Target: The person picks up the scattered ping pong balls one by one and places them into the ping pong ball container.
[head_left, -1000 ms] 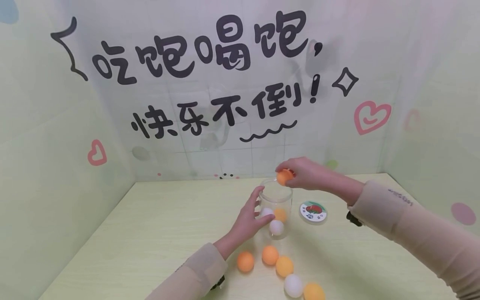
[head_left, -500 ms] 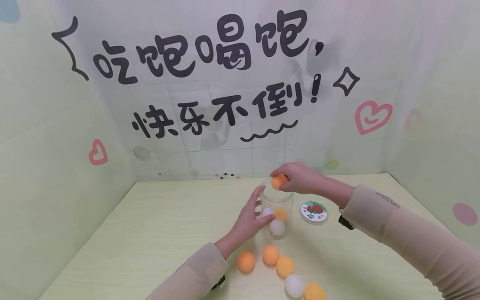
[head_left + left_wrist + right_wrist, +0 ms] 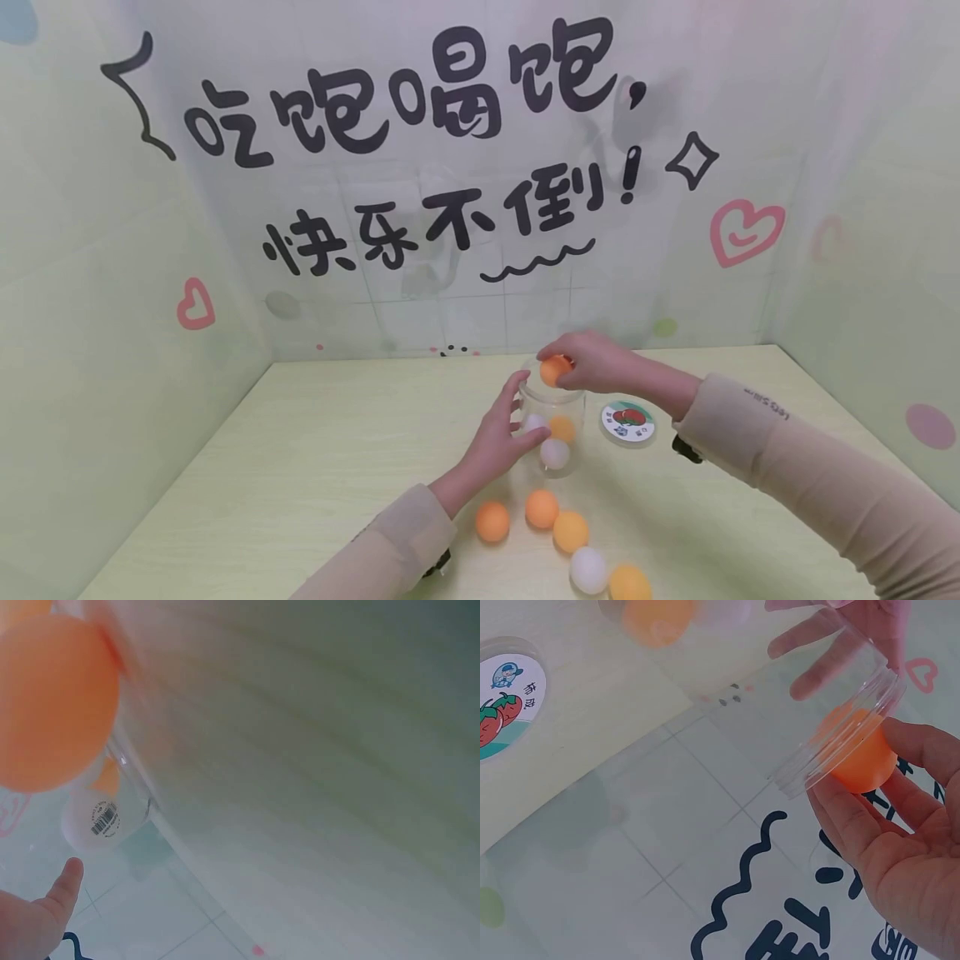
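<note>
My left hand holds a clear jar around its left side, with the thumb across the front. Inside the jar lie a yellow-orange ping-pong ball and two white ping-pong balls. At the jar's mouth, my right hand pinches an orange ping-pong ball between thumb and fingers. In the right wrist view that ball shows partly through the jar's rim. A large orange ball and the left thumb appear in the left wrist view.
A round lid with a strawberry label lies right of the jar on the pale table. Loose orange balls and a white ball sit in front of the jar. A printed wall covering stands behind.
My right hand has moved left and slightly down, bringing the orange ping-pong ball from the rim's right side to over the jar's mouth. The left hand and jar have stayed put.
</note>
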Motion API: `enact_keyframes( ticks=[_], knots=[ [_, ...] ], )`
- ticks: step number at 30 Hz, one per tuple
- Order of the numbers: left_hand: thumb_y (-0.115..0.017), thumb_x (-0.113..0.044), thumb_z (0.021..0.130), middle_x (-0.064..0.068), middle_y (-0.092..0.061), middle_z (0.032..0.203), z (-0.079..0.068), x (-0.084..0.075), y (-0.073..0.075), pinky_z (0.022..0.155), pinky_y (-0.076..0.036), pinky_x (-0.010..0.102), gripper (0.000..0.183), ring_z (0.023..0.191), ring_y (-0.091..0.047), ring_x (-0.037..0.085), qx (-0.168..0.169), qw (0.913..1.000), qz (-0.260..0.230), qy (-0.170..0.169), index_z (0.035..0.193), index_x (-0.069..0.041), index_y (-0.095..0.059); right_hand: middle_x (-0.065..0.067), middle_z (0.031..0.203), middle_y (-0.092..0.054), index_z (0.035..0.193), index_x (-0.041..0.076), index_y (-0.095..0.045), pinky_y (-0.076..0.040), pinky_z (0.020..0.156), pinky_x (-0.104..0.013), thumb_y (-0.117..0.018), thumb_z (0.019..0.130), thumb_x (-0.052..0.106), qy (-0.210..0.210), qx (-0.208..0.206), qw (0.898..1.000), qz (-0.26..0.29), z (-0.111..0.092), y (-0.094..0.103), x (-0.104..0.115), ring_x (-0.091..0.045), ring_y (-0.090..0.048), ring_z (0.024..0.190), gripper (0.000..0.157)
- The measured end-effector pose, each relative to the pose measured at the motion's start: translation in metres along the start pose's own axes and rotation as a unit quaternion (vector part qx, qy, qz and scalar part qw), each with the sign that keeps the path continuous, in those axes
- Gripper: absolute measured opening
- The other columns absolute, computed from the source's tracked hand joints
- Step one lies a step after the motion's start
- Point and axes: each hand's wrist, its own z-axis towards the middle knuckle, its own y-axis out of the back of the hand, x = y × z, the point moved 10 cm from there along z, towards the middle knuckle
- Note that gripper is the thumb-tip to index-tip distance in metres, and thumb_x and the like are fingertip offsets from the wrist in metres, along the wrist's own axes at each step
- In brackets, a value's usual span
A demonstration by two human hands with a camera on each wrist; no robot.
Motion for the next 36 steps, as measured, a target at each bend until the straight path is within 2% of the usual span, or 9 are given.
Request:
enact_keyframes(
  ticks=[2, 6, 9, 18, 26, 36],
  knots=[
    [-0.069, -0.019, 0.082, 0.007, -0.026, 0.148, 0.0, 0.0, 0.0, 0.093, -0.046, 0.045, 0.076, 0.124, -0.042, 0.035, -0.001, 1.0, 0.002, 0.0, 0.142, -0.022, -0.021, -0.012, 0.112, -0.062, 0.118, 0.002, -0.06, -0.044, 0.062, -0.023, -0.063, 0.08, 0.003, -0.001, 0.001, 1.0, 0.003, 0.001, -0.001, -0.001, -0.019, -0.05, 0.079, 0.037],
    [-0.069, -0.018, 0.082, 0.009, -0.027, 0.147, 0.0, -0.001, 0.0, 0.092, -0.047, 0.045, 0.076, 0.123, -0.043, 0.035, -0.003, 1.0, 0.004, -0.008, 0.142, -0.021, -0.022, -0.013, 0.114, -0.062, 0.118, 0.001, -0.06, -0.052, 0.073, -0.03, -0.064, 0.081, 0.004, 0.01, 0.004, 1.0, 0.0, 0.0, -0.002, 0.001, -0.024, -0.058, 0.089, 0.037],
    [-0.069, -0.016, 0.082, 0.011, -0.029, 0.147, 0.001, -0.002, 0.0, 0.091, -0.047, 0.045, 0.076, 0.122, -0.044, 0.036, -0.003, 0.9999, 0.004, -0.012, 0.142, -0.02, -0.022, -0.014, 0.115, -0.062, 0.117, 0.0, -0.06, -0.053, 0.08, -0.035, -0.064, 0.081, 0.004, 0.02, 0.006, 1.0, -0.008, -0.001, -0.003, 0.003, -0.029, -0.06, 0.096, 0.037],
    [-0.068, -0.016, 0.082, 0.008, -0.03, 0.146, 0.001, 0.0, 0.0, 0.092, -0.046, 0.043, 0.076, 0.123, -0.043, 0.034, -0.001, 1.0, 0.007, -0.001, 0.142, -0.021, -0.022, -0.014, 0.114, -0.062, 0.115, -0.001, -0.06, -0.053, 0.08, -0.036, -0.064, 0.081, 0.003, 0.027, 0.004, 1.0, -0.005, -0.004, -0.001, 0.003, -0.03, -0.06, 0.096, 0.034],
    [-0.069, -0.015, 0.082, 0.009, -0.029, 0.147, 0.001, 0.0, 0.0, 0.093, -0.046, 0.046, 0.076, 0.124, -0.041, 0.039, -0.002, 1.0, 0.001, -0.002, 0.142, -0.02, -0.022, -0.015, 0.116, -0.06, 0.116, -0.002, -0.059, -0.052, 0.082, -0.037, -0.063, 0.081, 0.002, 0.022, 0.002, 1.0, 0.02, -0.012, 0.001, 0.001, -0.031, -0.059, 0.099, 0.035],
    [-0.069, -0.016, 0.082, 0.008, -0.029, 0.147, 0.001, 0.001, 0.0, 0.092, -0.046, 0.044, 0.076, 0.123, -0.043, 0.036, -0.004, 1.0, 0.004, 0.001, 0.142, -0.021, -0.023, -0.015, 0.113, -0.06, 0.114, -0.003, -0.059, -0.053, 0.081, -0.036, -0.063, 0.081, 0.0, 0.04, -0.01, 0.997, 0.061, -0.042, 0.003, 0.011, -0.03, -0.059, 0.099, 0.033]
  ],
)
